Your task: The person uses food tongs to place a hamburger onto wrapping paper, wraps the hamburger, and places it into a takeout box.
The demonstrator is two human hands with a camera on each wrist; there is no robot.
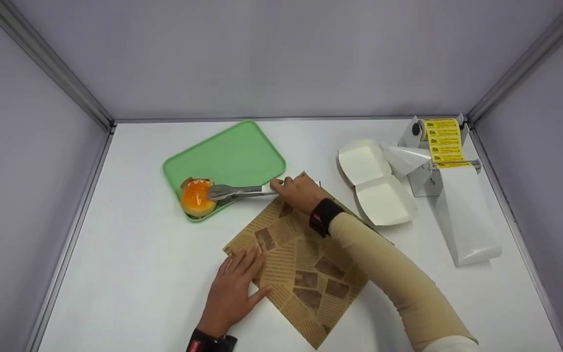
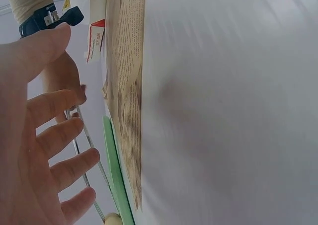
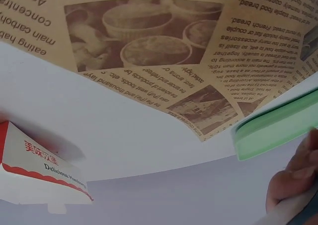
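My right hand (image 1: 302,192) grips a pair of metal tongs (image 1: 242,191) with light-coloured handles, held over the top of the patterned brown paper (image 1: 306,264). The tong heads overlap the right side of a hamburger (image 1: 196,196) with a glossy orange bun top, at the near left corner of the green tray (image 1: 225,151). Whether they clasp it I cannot tell. At the paper's left corner is my left hand (image 1: 235,288), fingers straight and spread; in the left wrist view this hand (image 2: 44,140) holds nothing.
An unfolded white burger box (image 1: 386,200) lies right of the paper, with red print on its side (image 3: 44,158). Behind it on the right stands a label dispenser (image 1: 425,178) with a yellow label roll (image 1: 443,142) and a hanging white backing strip (image 1: 467,215). Grey walls enclose the white table.
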